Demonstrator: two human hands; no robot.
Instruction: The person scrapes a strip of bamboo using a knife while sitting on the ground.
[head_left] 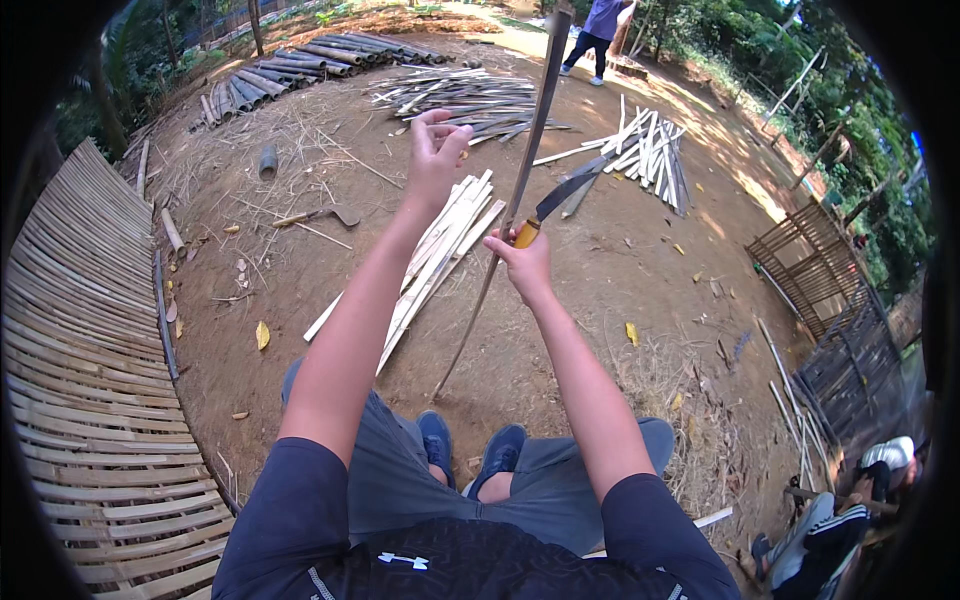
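My right hand (522, 265) is wrapped round the yellow handle of a long-bladed bolo knife (570, 194), its dark blade angled up and away to the right. Against the thumb side of that hand stands a long bamboo strip (536, 125), upright and slightly bowed, its lower end on the dirt in front of my shoes. My left hand (437, 158) is raised to the left of the strip, apart from it, with fingers loosely bent and spread and nothing visible in them. Below it lies a pile of pale split bamboo strips (440, 255), partly hidden behind my left forearm.
A bamboo-slat bench (100, 400) runs along the left. A curved-blade tool (318, 216) lies on the dirt. Farther off are dark bamboo poles (290, 75) and two more strip piles (460, 95) (650, 150). One person (600, 30) stands beyond; another (830, 530) sits lower right.
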